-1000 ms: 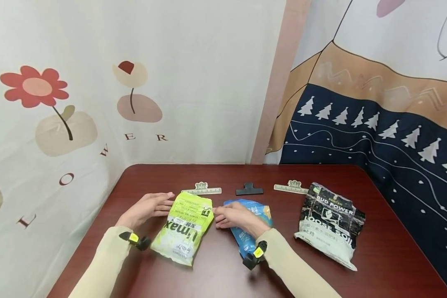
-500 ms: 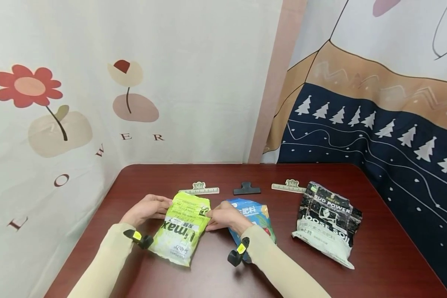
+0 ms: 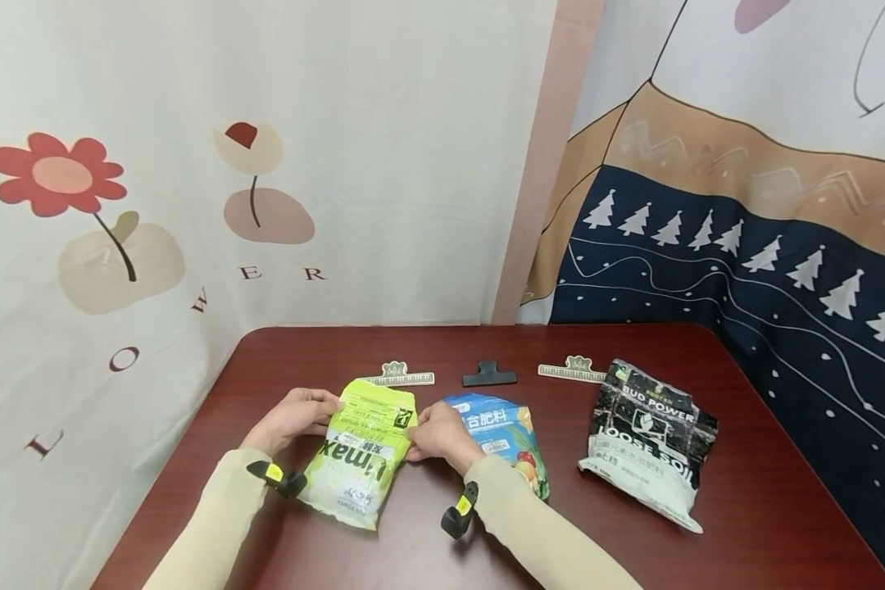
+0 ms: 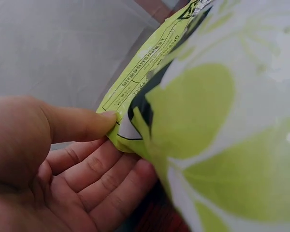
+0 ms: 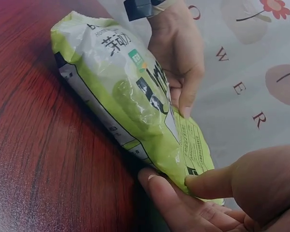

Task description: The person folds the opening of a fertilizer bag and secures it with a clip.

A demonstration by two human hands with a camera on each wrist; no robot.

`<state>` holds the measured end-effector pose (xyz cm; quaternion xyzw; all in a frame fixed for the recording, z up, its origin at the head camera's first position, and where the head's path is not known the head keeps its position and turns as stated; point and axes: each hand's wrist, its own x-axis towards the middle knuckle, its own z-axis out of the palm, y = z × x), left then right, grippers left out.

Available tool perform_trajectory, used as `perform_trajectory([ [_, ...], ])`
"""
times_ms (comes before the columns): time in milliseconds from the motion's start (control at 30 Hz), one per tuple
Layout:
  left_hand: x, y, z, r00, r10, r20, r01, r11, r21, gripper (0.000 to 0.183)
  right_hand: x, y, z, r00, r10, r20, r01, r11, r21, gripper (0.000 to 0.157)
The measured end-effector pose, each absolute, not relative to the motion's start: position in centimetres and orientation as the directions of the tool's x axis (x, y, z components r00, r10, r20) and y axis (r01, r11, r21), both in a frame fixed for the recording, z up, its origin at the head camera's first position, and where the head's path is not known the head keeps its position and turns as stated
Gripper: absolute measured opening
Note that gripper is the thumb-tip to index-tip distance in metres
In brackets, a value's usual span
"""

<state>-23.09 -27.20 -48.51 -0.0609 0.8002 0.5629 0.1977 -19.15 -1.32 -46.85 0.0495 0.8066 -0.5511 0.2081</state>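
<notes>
A yellow-green and white printed bag [image 3: 357, 463] lies on the table, its large lettering upside down in the head view. Its far end is flat, while the near part bulges. My left hand [image 3: 293, 419] pinches the left edge of that flat end; in the left wrist view the thumb presses on top of the bag [image 4: 208, 111] and the fingers lie beneath. On the opposite edge, my right hand [image 3: 442, 434] pinches the corner between thumb and fingers. The right wrist view shows both hands on the bag [image 5: 130, 82]. A blue bag [image 3: 497, 422] lies partly behind my right forearm.
Behind the bags stand a pale ruler-edged clip [image 3: 406, 378], a black clip [image 3: 490, 376] and a second pale clip [image 3: 569, 372] in a row. A black and white soil bag [image 3: 649, 447] lies at the right of the dark red table [image 3: 774, 500]. Printed curtains hang behind.
My right hand has moved left from over the blue bag to the green bag's edge and now pinches it. The left hand's stretched fingers have drawn in and pinch the other edge.
</notes>
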Motion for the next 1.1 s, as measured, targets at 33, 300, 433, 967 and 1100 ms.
perform_trajectory([
  [33, -23.1, -27.2, -48.5, -0.916, 0.120, -0.384, -0.322, 0.354, 0.878, 0.024, -19.1, -1.3, -46.8, -0.911, -0.149, -0.385, 0.303, 0.394, -0.868, 0.012],
  [300, -22.8, -27.2, -48.0, -0.925, 0.123, -0.360, -0.307, 0.318, 0.897, 0.025, -18.8, -1.1, -46.6, -0.941, -0.145, -0.307, 0.227, 0.402, -0.887, 0.011],
  [433, -22.8, -27.2, -47.8, -0.928, 0.132, -0.347, -0.295, 0.304, 0.906, 0.026, -18.6, -1.0, -46.6, -0.954, -0.137, -0.268, 0.196, 0.392, -0.899, 0.011],
  [967, -21.9, -27.0, -46.6, -0.971, 0.121, -0.205, -0.184, 0.170, 0.968, 0.034, -18.0, 0.5, -45.0, -0.980, -0.188, -0.066, -0.006, 0.359, -0.933, 0.011],
  [1100, -21.6, -26.5, -46.1, -0.982, 0.108, -0.155, -0.139, 0.141, 0.980, 0.034, -18.0, 1.1, -44.5, -0.983, -0.182, -0.007, -0.063, 0.375, -0.925, 0.009],
])
